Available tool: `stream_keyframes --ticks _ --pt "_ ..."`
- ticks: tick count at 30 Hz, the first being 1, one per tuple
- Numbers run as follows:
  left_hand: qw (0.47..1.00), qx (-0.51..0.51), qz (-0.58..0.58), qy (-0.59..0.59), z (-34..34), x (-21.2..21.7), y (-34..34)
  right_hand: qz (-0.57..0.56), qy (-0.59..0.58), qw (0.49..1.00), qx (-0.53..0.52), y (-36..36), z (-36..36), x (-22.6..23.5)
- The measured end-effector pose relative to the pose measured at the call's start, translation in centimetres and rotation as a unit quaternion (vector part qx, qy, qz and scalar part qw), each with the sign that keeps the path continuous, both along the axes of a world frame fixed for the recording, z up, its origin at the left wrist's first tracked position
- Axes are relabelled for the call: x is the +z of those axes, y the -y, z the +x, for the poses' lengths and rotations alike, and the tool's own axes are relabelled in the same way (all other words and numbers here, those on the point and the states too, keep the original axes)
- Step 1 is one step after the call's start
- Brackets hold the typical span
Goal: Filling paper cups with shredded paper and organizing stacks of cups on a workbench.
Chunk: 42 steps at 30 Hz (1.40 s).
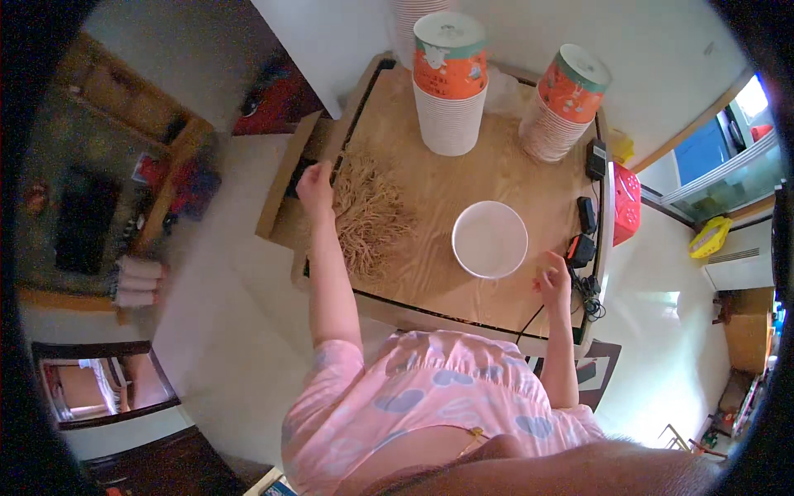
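Tan noodle strands lie heaped on the wooden table's left side; from the head view, my left hand clutches their far edge, my right hand rests loosely curled beside the empty white bowl. Loose strands near the table edge could, I think, slide off if tugged.
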<state>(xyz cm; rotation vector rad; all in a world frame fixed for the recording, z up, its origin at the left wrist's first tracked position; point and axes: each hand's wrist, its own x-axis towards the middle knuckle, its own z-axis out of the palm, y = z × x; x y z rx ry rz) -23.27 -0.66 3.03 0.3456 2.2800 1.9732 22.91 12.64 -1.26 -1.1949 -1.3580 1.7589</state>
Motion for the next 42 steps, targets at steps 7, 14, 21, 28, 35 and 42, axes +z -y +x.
stream_keyframes --ticks 7,14,21,28,35,42 --pt "0.927 -0.055 -0.368 -0.044 0.6 -10.3 2.4 0.09 0.072 0.991 0.06 1.2 -2.0 2.7" --pt "0.873 -0.067 -0.482 -0.028 1.0 -12.9 1.2 0.117 0.073 0.989 0.048 0.9 -0.9 1.7" --pt "0.973 -0.007 -0.186 -0.133 -7.0 -11.3 4.6 0.112 0.079 0.986 0.094 1.5 -2.1 2.8" --pt "0.966 -0.083 -0.206 -0.131 -4.1 3.9 1.5 0.12 0.08 0.985 0.09 0.8 -1.3 2.5" --pt "0.964 -0.059 0.236 -0.11 -1.9 14.2 2.3 0.129 0.075 0.985 0.086 0.7 -1.4 3.7" --pt "0.965 -0.096 0.079 -0.23 5.8 23.0 2.5 0.055 -0.053 0.995 0.065 0.2 -2.4 7.7"
